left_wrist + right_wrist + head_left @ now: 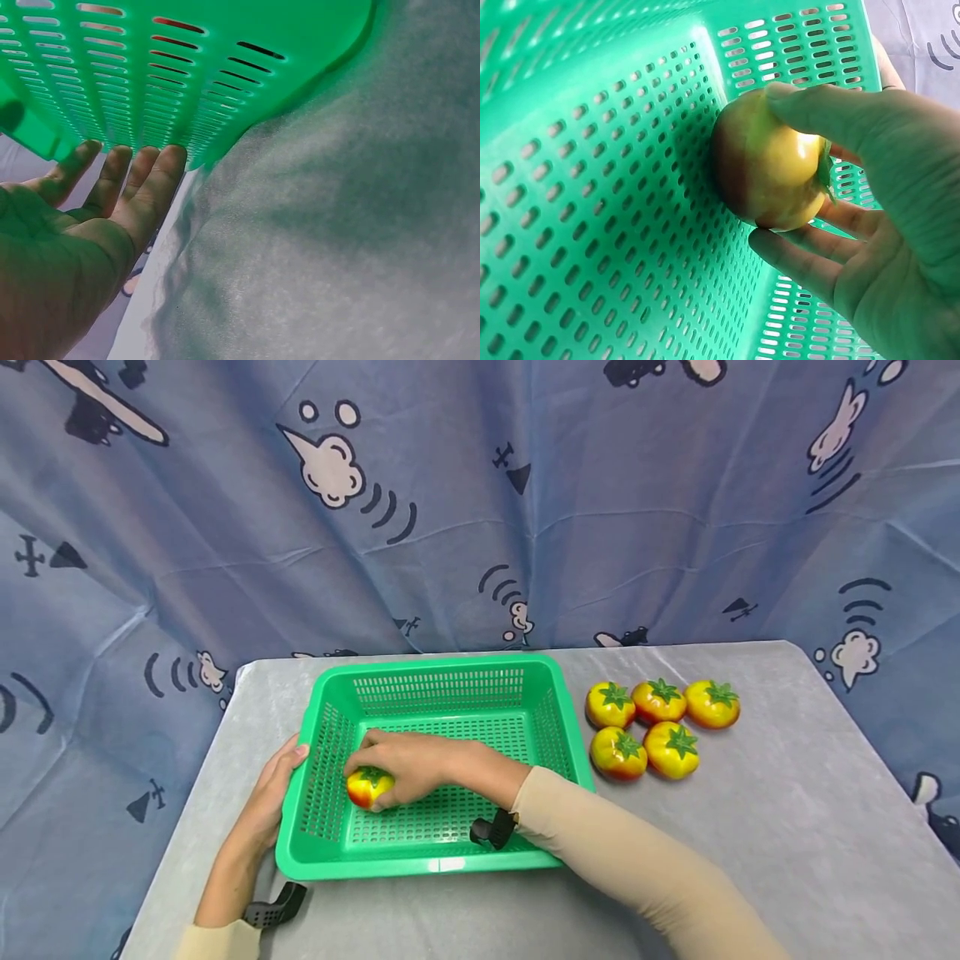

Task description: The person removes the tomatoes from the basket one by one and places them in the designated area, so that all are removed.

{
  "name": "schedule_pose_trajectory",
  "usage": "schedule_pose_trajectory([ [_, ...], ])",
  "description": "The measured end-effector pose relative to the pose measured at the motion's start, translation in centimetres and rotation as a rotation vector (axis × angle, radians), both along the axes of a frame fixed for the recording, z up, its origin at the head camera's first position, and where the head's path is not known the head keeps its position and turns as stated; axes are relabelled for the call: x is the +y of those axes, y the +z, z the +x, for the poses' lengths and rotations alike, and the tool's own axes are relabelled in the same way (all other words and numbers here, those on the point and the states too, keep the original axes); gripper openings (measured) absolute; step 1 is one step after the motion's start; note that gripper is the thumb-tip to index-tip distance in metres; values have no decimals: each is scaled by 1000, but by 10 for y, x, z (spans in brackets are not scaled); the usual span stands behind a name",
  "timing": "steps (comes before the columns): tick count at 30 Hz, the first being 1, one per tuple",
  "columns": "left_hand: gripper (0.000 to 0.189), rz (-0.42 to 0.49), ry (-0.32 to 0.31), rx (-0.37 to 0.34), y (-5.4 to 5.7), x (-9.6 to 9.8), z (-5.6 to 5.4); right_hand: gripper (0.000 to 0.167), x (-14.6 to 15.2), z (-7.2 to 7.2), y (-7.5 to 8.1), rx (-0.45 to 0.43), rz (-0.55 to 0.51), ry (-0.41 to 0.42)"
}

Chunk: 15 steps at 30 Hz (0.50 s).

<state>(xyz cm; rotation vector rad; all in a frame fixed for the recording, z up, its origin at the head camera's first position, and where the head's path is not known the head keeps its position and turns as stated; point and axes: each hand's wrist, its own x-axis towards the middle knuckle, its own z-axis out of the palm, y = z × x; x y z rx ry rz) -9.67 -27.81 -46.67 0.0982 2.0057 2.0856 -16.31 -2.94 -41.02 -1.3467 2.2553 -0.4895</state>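
A green plastic basket (pixel 442 865) with slotted walls lies on the table. Inside its left part, my right hand (pixel 412 766) grips a yellow-and-red tomato (pixel 363 788) with a green leafy top. From the right wrist view, the thumb and fingers are around the tomato (pixel 769 165), close to the slotted bottom. At the basket's left side is my left hand (pixel 273 793), touching the rim. Fairly straight fingers (pixel 161 180) of that hand rest against the outer wall in the left wrist view.
Several similar tomatoes (pixel 672 750) sit in a cluster right of the basket. Grey cloth covers the table (pixel 810 827). Behind it hangs a blue patterned curtain (pixel 450 527). Black straps with cameras (pixel 495 829) are on both wrists.
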Motion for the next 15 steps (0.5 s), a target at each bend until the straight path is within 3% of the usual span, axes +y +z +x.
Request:
schedule_pose_trajectory([
  [15,61,1,-7,1,-1,1,-1,52,4,-3,2,12,-14,-29],
])
